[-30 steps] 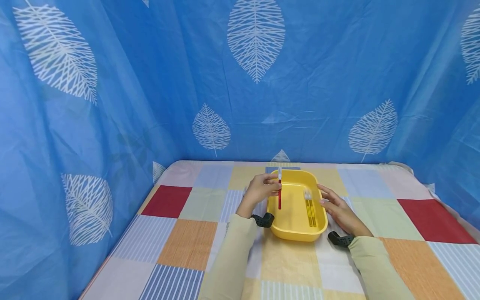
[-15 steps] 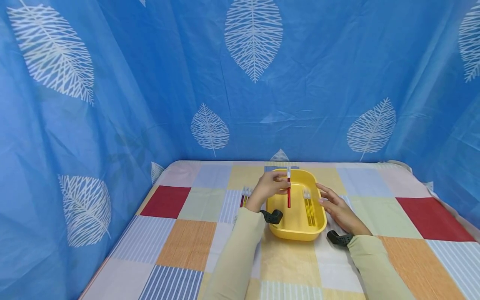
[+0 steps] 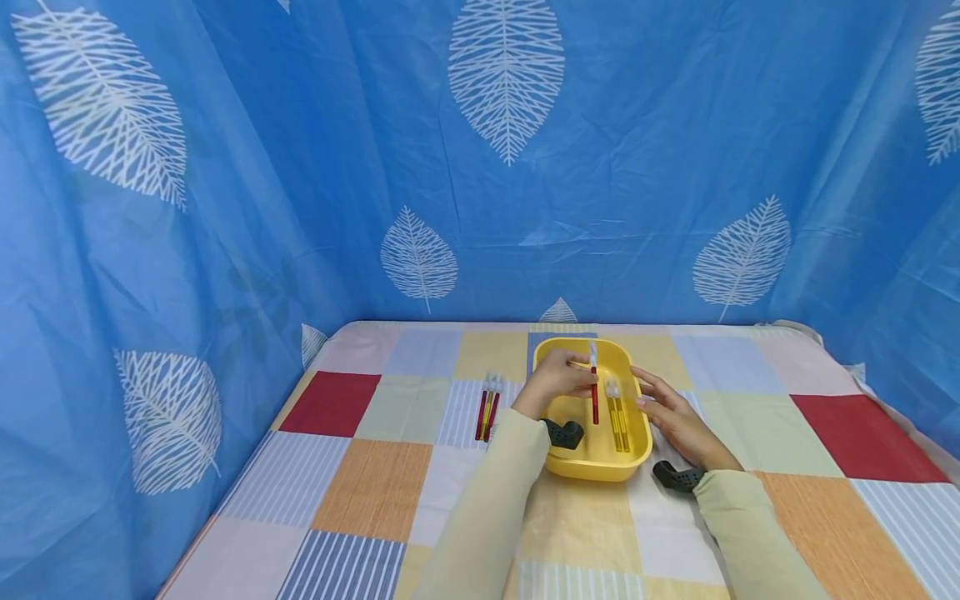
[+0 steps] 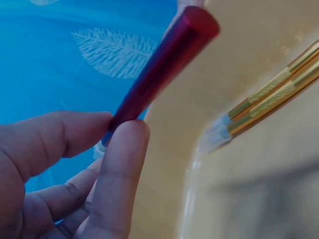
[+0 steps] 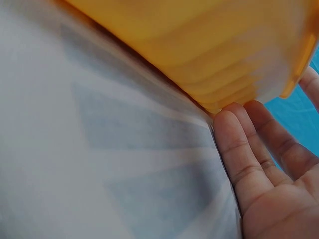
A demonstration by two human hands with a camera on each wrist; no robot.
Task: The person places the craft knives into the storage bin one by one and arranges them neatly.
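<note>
The left hand (image 3: pixel 558 382) pinches a shiny, round red stick (image 3: pixel 596 400) over the yellow plastic tub (image 3: pixel 588 471). Two thin gold sticks (image 3: pixel 617 421) lie inside. The right hand (image 3: pixel 678 427), fingers loose, touches the tub's right side, I think.

Wrist close-ups, apparently of one tray (image 3: pixel 594 470)

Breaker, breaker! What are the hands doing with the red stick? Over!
Left hand pinching red stick over yellow tray. Right hand touching tray's right side. Two gold sticks lie in tray, right of red one; nothing obviously blocking.
</note>
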